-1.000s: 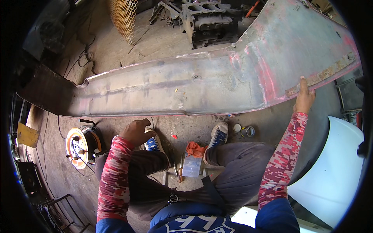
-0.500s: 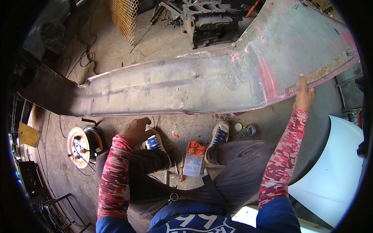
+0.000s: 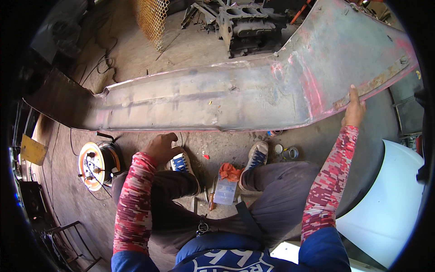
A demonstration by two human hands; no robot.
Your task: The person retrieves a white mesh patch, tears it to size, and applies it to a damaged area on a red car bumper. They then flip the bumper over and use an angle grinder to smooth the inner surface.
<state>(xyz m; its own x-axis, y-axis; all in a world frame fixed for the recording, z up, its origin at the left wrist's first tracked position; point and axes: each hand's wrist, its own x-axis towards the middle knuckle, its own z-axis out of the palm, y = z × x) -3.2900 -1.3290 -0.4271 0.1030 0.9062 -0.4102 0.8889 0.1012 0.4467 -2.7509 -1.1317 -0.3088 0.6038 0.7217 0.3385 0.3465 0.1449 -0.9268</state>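
A long car bumper [image 3: 181, 106], its scuffed grey inner side facing up with pink-red paint marks, stretches across in front of me. My right hand [image 3: 354, 109] grips its near edge toward the right end, thumb on the inner face beside a rusty metal strip [image 3: 385, 84]; the other fingers are hidden beneath. Just short of the near edge, left of the middle, my left hand [image 3: 159, 148] hovers with thumb and forefinger apart, apparently holding nothing. The bumper's left end bends away into shadow.
Between my shoes lie an orange-red cloth [image 3: 230, 172], a clear plastic box [image 3: 224, 192] and a screwdriver [image 3: 211, 201]. A cable reel [image 3: 93, 165] stands left, a tape roll [image 3: 292, 153] right. Beyond are an engine block [image 3: 248, 29] and wire mesh [image 3: 153, 20]; a white panel [image 3: 385, 204] lies right.
The bumper's near edge has shifted slightly away from me, and my left hand has risen a little with it. My right hand keeps its grip. The view has turned slightly.
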